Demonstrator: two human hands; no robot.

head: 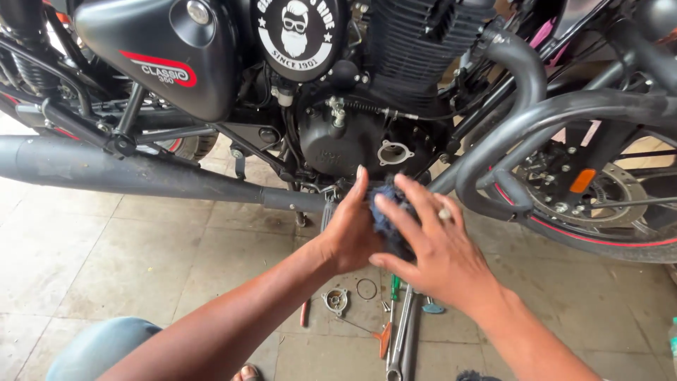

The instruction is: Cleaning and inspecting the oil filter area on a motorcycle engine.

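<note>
Both hands, left hand [349, 233] and right hand [430, 247], clasp a dark blue rag [388, 219] between curled fingers just below the black motorcycle engine case [345, 144], above tools [398, 331] lying on the tiled floor [141, 247].

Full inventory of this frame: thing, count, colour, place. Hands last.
motorcycle: 1, matt black with red trim, across the top of the view
exhaust pipe: 1, black, running low along the left
crash guard: 1, black tube, right of the engine
front wheel: 1, black with red rim stripe and brake disc, far right
engine cover opening: 1, metal-edged hole, just above the hands
round metal cover: 1, silver, on the floor tiles below the hands
ring gasket: 1, thin, beside that cover
spanners: 2 or so, steel, floor, bottom centre
screwdriver: 1, green handle, floor
floor tiles: beige, dusty
cloth: 1, dark blue, bunched between both hands
left hand: gripping the cloth
right hand: fingers spread over the cloth, ring on one finger
</note>
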